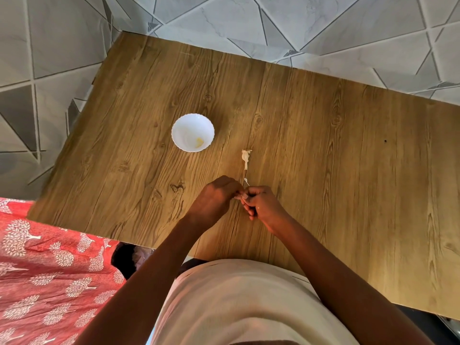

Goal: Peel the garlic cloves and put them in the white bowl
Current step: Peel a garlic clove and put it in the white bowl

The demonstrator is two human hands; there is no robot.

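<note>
small pale garlic clove (241, 195) sits pinched between both hands over the near middle of the light-brown wood-grain table (323, 145), mostly hidden by fingers, so how much skin remains on it is unclear. left hand (213, 200) has fingers curled in, tips meeting the clove from the left. right hand (261, 204) also curled, thumb and forefinger nipping the clove from the right; the two hands touch at the fingertips. a thin whitish sliver of skin (246, 181) sticks up just beyond the fingertips, cannot tell if it is attached to the clove or lying loose on the table. a bit farther out, a papery off-white piece of garlic husk (246, 157) lies on the table, apart from the hands. small white scalloped-rim bowl (193, 132) stands upright, far and left of the hands, near the husk but not touching it. inside it, one yellowish peeled clove (199, 142) rests at the near right of the bowl floor. red cloth with white tree print (47, 270) at near left, below the table edge. grey geometric tiled floor (224, 26) beyond the far edge.
</note>
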